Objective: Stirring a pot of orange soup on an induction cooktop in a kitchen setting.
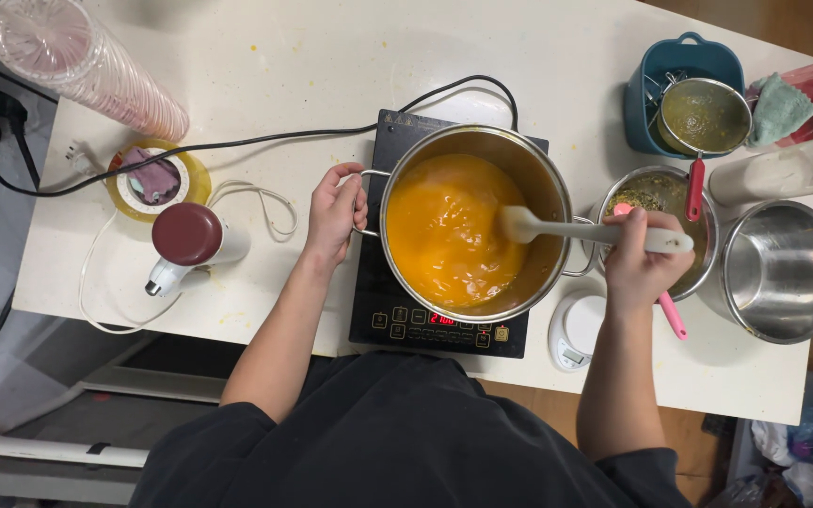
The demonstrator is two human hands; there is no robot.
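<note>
The pot [474, 226] stands on the black cooktop [444, 310] near the middle of the white tabletop [312, 56], filled most of the way with a thick orange liquid [439, 235]. The left hand [334, 212] is curled around the pot's left handle [365, 202], fingers wrapped over the wire loop, and the right hand [640, 249], just right of the pot, is closed in a fist on the white spatula [585, 230], whose blade dips into the liquid at the pot's right wall. To stir well, I judge the left grip should hold the pot flat on the cooktop while the blade sweeps along the bottom and the wall, slowly enough that the liquid, which sits fairly high, does not slop over the rim; the handle may be warm, so a light but firm hold seems wise. Right of the pot stand 2 steel bowls [783, 273], one under the right hand with a pink-handled tool across it, and a small white scale [574, 329] just beside the cooktop. Further right of the pot, at the back, a strainer [705, 118] rests on a blue tub [646, 94]. Left of the pot lie a white blender with a dark red cap [190, 240], a roll of tape [152, 179] and a stack of plastic cups [87, 66].
</note>
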